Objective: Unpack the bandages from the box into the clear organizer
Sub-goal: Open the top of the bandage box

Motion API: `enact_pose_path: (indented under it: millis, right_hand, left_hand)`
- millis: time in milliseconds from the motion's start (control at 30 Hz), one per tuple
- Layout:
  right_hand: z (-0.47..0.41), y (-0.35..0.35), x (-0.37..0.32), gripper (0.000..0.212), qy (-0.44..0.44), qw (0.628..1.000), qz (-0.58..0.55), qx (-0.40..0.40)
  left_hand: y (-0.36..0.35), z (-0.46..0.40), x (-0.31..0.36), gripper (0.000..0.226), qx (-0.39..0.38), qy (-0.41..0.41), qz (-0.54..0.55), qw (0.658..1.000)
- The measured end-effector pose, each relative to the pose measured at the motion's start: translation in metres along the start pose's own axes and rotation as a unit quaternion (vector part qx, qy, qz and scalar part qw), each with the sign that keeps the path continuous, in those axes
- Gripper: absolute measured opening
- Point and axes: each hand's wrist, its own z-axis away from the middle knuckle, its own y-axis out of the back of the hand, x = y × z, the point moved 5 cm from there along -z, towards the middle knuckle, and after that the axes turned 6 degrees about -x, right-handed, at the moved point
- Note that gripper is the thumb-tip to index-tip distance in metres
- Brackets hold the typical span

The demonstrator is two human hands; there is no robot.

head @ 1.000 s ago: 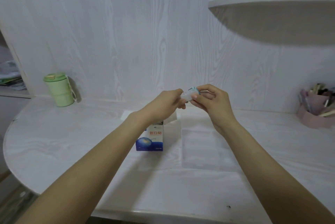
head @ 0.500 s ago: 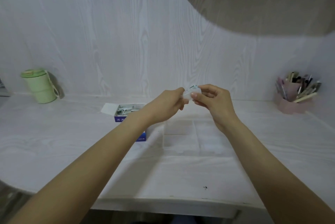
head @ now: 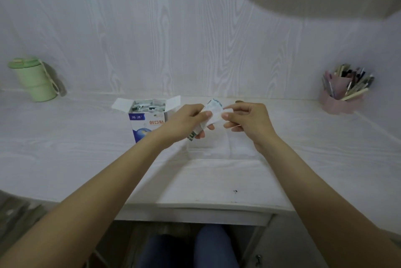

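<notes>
Left hand (head: pixel 191 119) and right hand (head: pixel 249 120) each pinch one small stack of bandages (head: pixel 211 113), held above the clear organizer (head: pixel 208 148), beside the open box (head: pixel 149 115). The wrapped strips look light, thin, flexible and likely slippery; pinching flat faces mid-stack probably prevents fanning.

Matt woodgrain desk (head: pixel 65 159) (cardboard box (head: pixel 147 125))
</notes>
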Motion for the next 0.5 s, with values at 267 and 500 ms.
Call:
enact_pose_path:
  millis: [267, 500]
  right_hand:
    - [0.005, -0.005, 0.023, 0.011, -0.035, 0.992, -0.104, -0.058]
    - [0.003, -0.028, 0.027, 0.007, 0.027, 0.958, 0.272, -0.088]
  left_hand:
    - [0.024, 0.022, -0.008, 0.019, 0.084, -0.001, -0.002, 0.996]
    - [0.028, 0.027, -0.01, 0.017, 0.103, -0.016, -0.028, 0.994]
